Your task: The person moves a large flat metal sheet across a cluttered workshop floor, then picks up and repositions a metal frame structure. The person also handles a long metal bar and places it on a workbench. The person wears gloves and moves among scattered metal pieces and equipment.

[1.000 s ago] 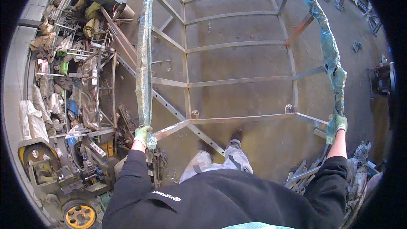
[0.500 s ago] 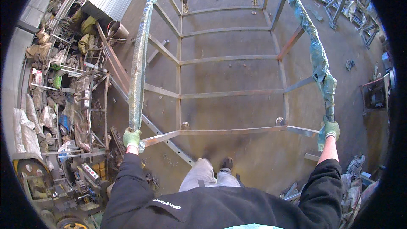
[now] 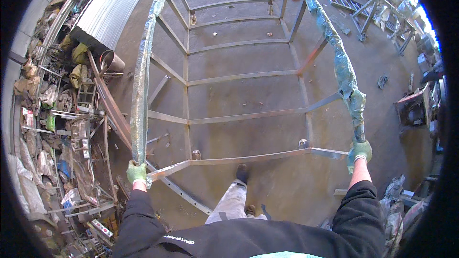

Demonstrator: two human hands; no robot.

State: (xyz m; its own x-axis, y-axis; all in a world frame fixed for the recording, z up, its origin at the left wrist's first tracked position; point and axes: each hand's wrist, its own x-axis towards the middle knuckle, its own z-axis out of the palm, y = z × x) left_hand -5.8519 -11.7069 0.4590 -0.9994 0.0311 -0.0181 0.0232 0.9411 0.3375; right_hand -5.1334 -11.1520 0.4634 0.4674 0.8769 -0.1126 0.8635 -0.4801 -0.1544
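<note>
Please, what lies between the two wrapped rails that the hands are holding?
In the head view, metal crossbars and side bars lie between the left rail and the right rail; the brown floor shows through the gaps.

White lettering (image 3: 179, 240) marks the black jacket (image 3: 267, 236); no wording reads clearly.

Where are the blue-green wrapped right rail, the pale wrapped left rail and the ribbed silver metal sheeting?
Blue-green wrapped right rail (image 3: 338, 52): head view, mid-length of its wrapping.
Pale wrapped left rail (image 3: 144, 67): head view, mid-length of its wrapping.
Ribbed silver metal sheeting (image 3: 114, 9): head view, upper face.
</note>
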